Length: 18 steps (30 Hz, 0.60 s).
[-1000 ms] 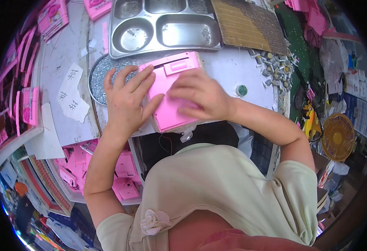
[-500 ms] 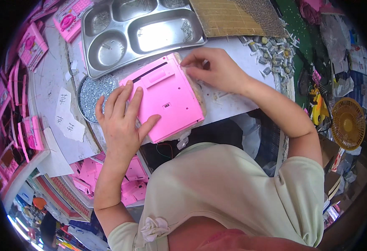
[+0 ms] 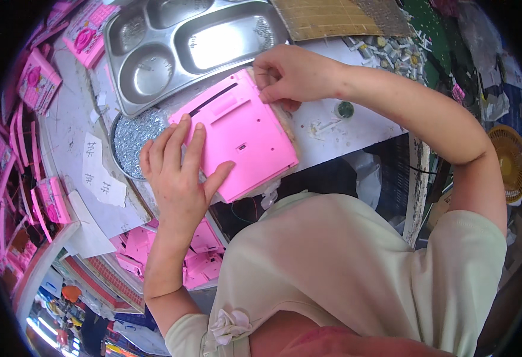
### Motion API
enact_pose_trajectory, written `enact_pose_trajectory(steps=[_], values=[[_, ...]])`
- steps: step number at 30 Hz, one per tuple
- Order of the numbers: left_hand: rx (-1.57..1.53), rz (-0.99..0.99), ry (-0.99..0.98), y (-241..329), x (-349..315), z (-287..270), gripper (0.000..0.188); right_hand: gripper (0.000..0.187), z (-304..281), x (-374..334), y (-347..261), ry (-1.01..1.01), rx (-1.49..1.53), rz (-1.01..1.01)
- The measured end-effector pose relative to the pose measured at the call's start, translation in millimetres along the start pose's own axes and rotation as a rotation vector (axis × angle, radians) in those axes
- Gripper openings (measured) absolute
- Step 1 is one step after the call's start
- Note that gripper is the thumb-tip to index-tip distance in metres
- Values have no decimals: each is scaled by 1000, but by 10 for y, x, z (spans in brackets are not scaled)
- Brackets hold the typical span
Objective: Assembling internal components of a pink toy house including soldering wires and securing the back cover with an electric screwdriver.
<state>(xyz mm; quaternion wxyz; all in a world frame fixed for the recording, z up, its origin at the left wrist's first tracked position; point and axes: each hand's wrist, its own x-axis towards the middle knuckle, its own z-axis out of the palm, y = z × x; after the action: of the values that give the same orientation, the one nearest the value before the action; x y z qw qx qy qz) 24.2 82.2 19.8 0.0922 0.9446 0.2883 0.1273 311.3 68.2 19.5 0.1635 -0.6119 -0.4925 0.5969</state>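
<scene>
A pink plastic casing lies tilted on a pale pad near the table's front edge, its flat face with a long slot, a raised panel and small holes turned up. My left hand rests on its left side, fingers spread, the thumb flat on the surface. At the upper right corner of the casing is my right hand, with its fingers curled together against the edge. Whatever those fingertips pinch, if anything, is hidden. Just right of that hand, a small round dark-green-ended part with a white shaft lies on the table.
A round dish of small silvery screws stands left of the casing. Behind lies a steel compartment tray, beside a cardboard sheet and a heap of small motors. Pink toy casings stack at the left; more pink shells sit below.
My right hand has curled further at the casing's corner, and its forearm has swung upward, uncovering the small green-ended part. My left hand stays on the casing. The whole view has shifted slightly.
</scene>
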Motion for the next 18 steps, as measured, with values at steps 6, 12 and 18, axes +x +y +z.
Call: enact_pose_trajectory(steps=[6, 12, 18], values=[[-144, -16, 33, -37, 27, -60, 61, 15, -173, -117, -327, 249, -224, -238], [-160, -429, 263, -710, -285, -1, 28, 8, 366, 567, -1011, 219, -977, -674], [-54, -455, 205, -878, -427, -34, 10, 8, 1060, 1178, -1136, 96, -1415, -1006]])
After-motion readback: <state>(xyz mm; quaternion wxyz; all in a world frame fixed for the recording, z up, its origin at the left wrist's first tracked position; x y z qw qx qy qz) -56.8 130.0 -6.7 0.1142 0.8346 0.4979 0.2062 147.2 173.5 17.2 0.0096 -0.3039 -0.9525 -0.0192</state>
